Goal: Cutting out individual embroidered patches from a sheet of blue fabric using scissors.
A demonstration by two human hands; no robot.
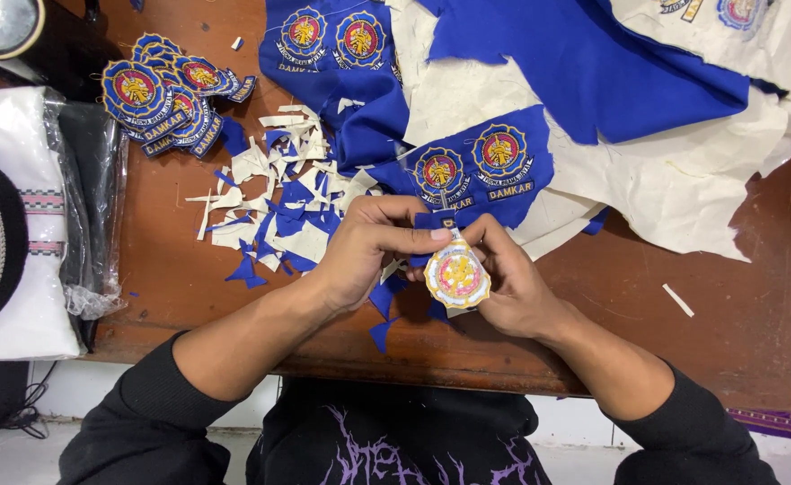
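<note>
both hands, left hand [373, 247] and right hand [512, 283], pinch one embroidered patch [456, 277] above the table [737, 296]

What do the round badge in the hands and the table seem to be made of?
The round badge looks like embroidered cloth: dense, slightly shiny stitching, with white backing showing at its edge. Both hands hold it. The table looks like reddish-brown wood with a worn, dull finish.
</note>
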